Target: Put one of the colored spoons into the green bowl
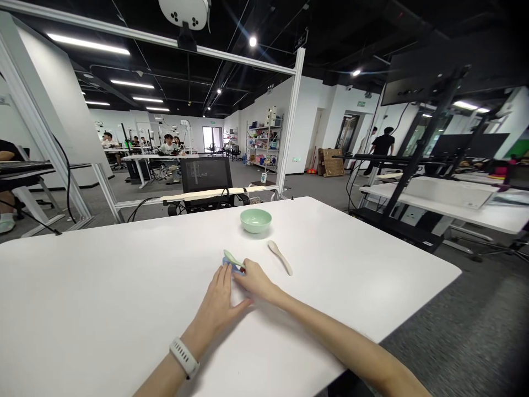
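Observation:
My left hand (215, 310), with a white band watch (184, 358) on its wrist, rests on the white table (103, 298). Its fingertips reach a small blue object (227, 262), which is mostly hidden by both hands. My right hand (255, 280) comes in from the right, with its fingers at the handle of a pale green spoon (233, 258) that lies over the blue object. A mint green bowl (255, 220) stands farther out on the table. To its lower right lies a cream spoon (280, 257), close to neither hand.
Beyond the table's far edge stand a dark monitor (206, 175) and a metal frame (289, 121). Cables run behind the table. Another white desk (438, 198) is on the right. Several people sit at desks in the distance, and a shelf unit (264, 140) stands by the far wall.

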{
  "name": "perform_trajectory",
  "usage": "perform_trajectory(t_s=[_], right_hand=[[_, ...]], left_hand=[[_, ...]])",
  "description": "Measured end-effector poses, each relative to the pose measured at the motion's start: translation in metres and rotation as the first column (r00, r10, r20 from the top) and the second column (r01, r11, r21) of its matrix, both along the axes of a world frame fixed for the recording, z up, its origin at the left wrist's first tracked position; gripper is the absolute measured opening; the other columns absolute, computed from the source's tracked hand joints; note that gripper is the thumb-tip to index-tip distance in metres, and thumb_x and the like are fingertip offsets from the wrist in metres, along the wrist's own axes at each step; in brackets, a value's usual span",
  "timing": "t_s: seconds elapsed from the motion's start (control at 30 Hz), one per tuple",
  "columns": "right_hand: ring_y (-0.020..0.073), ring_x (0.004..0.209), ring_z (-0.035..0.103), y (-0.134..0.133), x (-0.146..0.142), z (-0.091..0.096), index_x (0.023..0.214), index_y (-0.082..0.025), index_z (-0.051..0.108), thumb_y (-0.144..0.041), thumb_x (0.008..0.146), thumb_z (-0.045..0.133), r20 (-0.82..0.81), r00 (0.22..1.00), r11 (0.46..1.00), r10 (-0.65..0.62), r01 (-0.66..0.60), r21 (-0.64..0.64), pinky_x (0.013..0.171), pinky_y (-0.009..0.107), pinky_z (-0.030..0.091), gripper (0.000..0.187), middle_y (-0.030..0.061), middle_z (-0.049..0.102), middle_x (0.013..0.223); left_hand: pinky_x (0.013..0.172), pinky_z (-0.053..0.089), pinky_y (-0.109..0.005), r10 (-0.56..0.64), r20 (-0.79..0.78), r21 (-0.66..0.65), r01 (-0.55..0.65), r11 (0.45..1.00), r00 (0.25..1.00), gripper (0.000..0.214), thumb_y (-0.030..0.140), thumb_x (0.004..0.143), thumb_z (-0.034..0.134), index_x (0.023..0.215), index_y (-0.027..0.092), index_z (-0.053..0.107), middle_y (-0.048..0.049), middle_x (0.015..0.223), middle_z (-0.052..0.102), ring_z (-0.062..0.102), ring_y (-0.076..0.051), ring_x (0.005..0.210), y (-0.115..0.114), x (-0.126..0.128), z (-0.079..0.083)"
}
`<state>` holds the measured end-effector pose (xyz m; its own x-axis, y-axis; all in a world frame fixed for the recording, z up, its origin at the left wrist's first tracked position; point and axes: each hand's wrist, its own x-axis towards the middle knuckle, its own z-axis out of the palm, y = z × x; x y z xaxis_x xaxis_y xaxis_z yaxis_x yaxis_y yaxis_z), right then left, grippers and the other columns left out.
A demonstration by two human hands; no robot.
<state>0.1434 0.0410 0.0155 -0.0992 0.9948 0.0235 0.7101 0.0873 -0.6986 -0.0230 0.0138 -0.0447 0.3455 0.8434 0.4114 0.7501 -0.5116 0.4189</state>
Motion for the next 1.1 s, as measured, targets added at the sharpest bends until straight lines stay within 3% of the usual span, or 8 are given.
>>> perform_trajectory(t_s=[0.13, 0.27, 0.4, 0.5, 0.6, 0.7, 0.9, 1.1], right_hand=[[0.0240, 0.086, 0.070, -0.005, -0.003, 0.002, 0.106, -0.014, 0.063, -0.037, 0.091, 0.074, -0.007, 0.999, 0.996, 0.041, -0.041, -0.073, 0.068, 0.029, 0.044, 0.029, 0.0150, 0.077, 0.102], [0.0233, 0.088, 0.069, 0.002, 0.027, 0.007, 0.111, -0.014, 0.063, -0.037, 0.090, 0.074, -0.058, 0.998, 1.000, 0.016, -0.017, -0.018, 0.073, 0.029, 0.047, 0.033, 0.0117, 0.075, 0.101], [0.0224, 0.088, 0.066, 0.020, 0.087, 0.007, 0.105, -0.015, 0.069, -0.030, 0.093, 0.062, -0.040, 0.995, 0.973, -0.093, 0.099, 0.210, 0.080, 0.031, 0.048, 0.020, 0.0097, 0.073, 0.099], [0.0254, 0.092, 0.065, 0.034, 0.144, 0.004, 0.099, -0.016, 0.073, -0.026, 0.095, 0.053, -0.008, 0.983, 0.930, -0.185, 0.178, 0.322, 0.085, 0.033, 0.048, 0.022, 0.0111, 0.072, 0.095], [0.0286, 0.093, 0.064, 0.045, 0.193, -0.004, 0.087, -0.016, 0.072, -0.024, 0.096, 0.049, 0.062, 0.945, 0.889, -0.322, 0.278, 0.364, 0.086, 0.035, 0.048, 0.026, 0.0119, 0.069, 0.084], [0.0286, 0.090, 0.065, 0.052, 0.225, -0.017, 0.084, -0.016, 0.072, -0.022, 0.096, 0.048, 0.121, 0.894, 0.862, -0.432, 0.370, 0.347, 0.087, 0.036, 0.049, 0.027, 0.0129, 0.068, 0.084], [0.0287, 0.093, 0.068, 0.058, 0.245, -0.043, 0.098, -0.012, 0.077, -0.018, 0.097, 0.048, 0.177, 0.885, 0.869, -0.431, 0.354, 0.346, 0.092, 0.036, 0.052, 0.029, 0.0173, 0.072, 0.098], [0.0295, 0.103, 0.071, 0.063, 0.243, -0.050, 0.123, -0.008, 0.075, -0.018, 0.094, 0.051, 0.119, 0.882, 0.851, -0.455, 0.392, 0.349, 0.098, 0.038, 0.052, 0.039, 0.0211, 0.074, 0.114]], left_hand=[[0.131, 0.033, -0.065, 0.057, -0.004, -0.088, -0.057, 0.994, 0.998, 0.107, 0.071, 0.086, 0.061, 0.169, 0.019, 0.018, -0.0237, 0.175, 0.033, 0.029, -0.041, 0.164, -0.005, 0.011, -0.008], [0.133, 0.030, -0.063, 0.012, -0.056, -0.128, -0.019, 0.992, 0.998, 0.099, 0.074, 0.091, 0.053, 0.167, 0.017, 0.025, -0.0214, 0.176, 0.033, 0.026, -0.038, 0.165, -0.009, 0.017, 0.011], [0.136, 0.026, -0.058, -0.043, -0.165, -0.205, 0.009, 0.979, 0.985, 0.083, 0.067, 0.098, 0.045, 0.163, 0.016, 0.037, -0.0183, 0.174, 0.037, 0.030, -0.033, 0.164, -0.011, 0.019, 0.029], [0.136, 0.025, -0.057, -0.050, -0.204, -0.225, 0.003, 0.974, 0.978, 0.075, 0.058, 0.101, 0.043, 0.162, 0.015, 0.039, -0.0174, 0.175, 0.036, 0.031, -0.032, 0.164, -0.012, 0.015, 0.033], [0.137, 0.026, -0.055, -0.067, -0.190, -0.231, 0.021, 0.973, 0.979, 0.075, 0.057, 0.101, 0.043, 0.163, 0.016, 0.037, -0.0161, 0.176, 0.034, 0.028, -0.031, 0.165, -0.011, 0.013, 0.032], [0.137, 0.024, -0.055, -0.100, -0.159, -0.228, 0.062, 0.972, 0.982, 0.076, 0.061, 0.102, 0.040, 0.165, 0.018, 0.034, -0.0142, 0.177, 0.032, 0.025, -0.029, 0.166, -0.008, 0.015, 0.030], [0.139, 0.019, -0.055, -0.109, -0.145, -0.253, 0.070, 0.965, 0.983, 0.078, 0.062, 0.104, 0.032, 0.165, 0.015, 0.032, -0.0140, 0.177, 0.028, 0.022, -0.027, 0.166, -0.005, 0.023, 0.028], [0.138, 0.022, -0.056, -0.109, -0.130, -0.232, 0.076, 0.970, 0.986, 0.076, 0.062, 0.104, 0.031, 0.166, 0.018, 0.031, -0.0135, 0.177, 0.029, 0.022, -0.026, 0.166, -0.006, 0.023, 0.027]])
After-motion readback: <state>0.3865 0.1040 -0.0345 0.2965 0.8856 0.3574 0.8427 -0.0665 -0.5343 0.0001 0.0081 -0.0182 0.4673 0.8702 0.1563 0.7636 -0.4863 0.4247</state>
